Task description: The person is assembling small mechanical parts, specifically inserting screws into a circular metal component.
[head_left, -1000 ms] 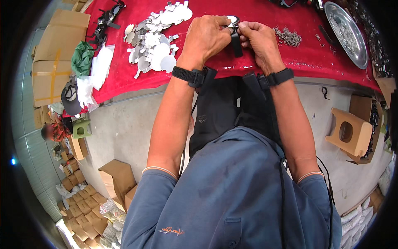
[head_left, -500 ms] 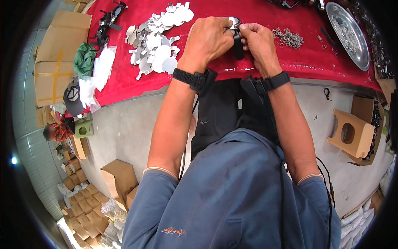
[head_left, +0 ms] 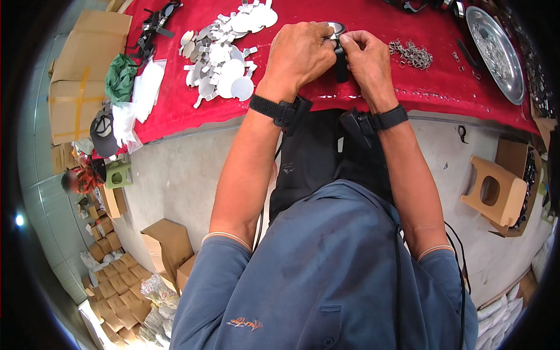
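Over the red cloth, my left hand [head_left: 302,57] grips a black part [head_left: 341,69] with a round, ringed head and a flat stem pointing toward me. A silvery face shows inside the ring, partly covered by my fingers. My right hand [head_left: 368,57] is closed in a pinch against the right side of that head; whatever lies between its thumb and fingertip is too small to make out. Left of my hands is a loose heap of silver tabbed metal discs [head_left: 232,71]. To the right lies a small pile of bent wire clips [head_left: 413,56].
An oval metal tray [head_left: 517,95] of small metal pieces sits at the far right. Black parts [head_left: 153,28], a green cloth [head_left: 121,74] and white plastic bags [head_left: 148,87] lie at the left. A tan stool [head_left: 496,189] and cartons stand below; a person is at the far left.
The table and its piles sit slightly further right in view. Both hands stay at the round head, with the right fingers slightly shifted against it.
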Demonstrator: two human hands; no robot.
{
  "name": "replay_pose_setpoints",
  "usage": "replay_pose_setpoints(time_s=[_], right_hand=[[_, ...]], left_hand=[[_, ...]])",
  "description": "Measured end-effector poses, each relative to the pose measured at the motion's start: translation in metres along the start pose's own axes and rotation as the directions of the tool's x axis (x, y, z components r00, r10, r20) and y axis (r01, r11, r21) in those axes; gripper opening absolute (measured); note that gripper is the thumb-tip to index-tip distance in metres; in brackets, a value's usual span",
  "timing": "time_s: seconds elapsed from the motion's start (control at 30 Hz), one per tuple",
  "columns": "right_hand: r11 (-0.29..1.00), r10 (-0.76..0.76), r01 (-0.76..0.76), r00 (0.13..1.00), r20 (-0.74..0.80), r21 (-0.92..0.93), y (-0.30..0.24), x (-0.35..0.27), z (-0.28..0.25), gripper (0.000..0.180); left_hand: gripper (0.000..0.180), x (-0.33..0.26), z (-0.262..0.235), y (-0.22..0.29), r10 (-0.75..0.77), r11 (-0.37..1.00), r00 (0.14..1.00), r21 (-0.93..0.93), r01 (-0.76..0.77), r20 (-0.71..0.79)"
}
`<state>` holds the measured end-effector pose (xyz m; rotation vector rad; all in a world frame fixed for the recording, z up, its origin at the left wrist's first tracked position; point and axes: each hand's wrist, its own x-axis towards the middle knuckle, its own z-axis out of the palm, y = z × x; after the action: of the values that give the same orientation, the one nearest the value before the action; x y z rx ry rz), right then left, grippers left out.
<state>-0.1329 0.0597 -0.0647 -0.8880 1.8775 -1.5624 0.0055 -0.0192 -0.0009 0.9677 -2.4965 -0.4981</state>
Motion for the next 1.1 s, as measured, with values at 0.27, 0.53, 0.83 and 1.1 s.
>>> replay_pose_setpoints(time_s=[0.27, 0.53, 0.83, 1.1], right_hand=[[0.98, -0.192, 0.192, 0.981, -0.001, -0.043, -0.003, -0.029, -0.007, 0.031], [0.858, -0.484, 0.47, 0.875, -0.021, -0.205, -0.008, -0.047, 0.003, 0.034], [0.993, 0.092, -0.096, 0.994, 0.059, 0.069, -0.013, -0.009, -0.009, 0.027], [0.989, -0.091, 0.091, 0.996, 0.006, -0.114, -0.015, -0.014, -0.002, 0.026]], left_hand=[[0.034, -0.007, 0.004, 0.003, -0.028, 0.993, 0.994, -0.121, 0.015, -0.105], [0.035, -0.004, -0.001, 0.007, 0.016, 0.988, 0.994, -0.152, -0.032, -0.109], [0.039, -0.004, -0.009, -0.002, -0.184, 0.93, 0.978, -0.304, 0.206, 0.1], [0.04, -0.002, -0.007, 0.0, -0.162, 0.949, 0.979, -0.254, 0.19, 0.127]])
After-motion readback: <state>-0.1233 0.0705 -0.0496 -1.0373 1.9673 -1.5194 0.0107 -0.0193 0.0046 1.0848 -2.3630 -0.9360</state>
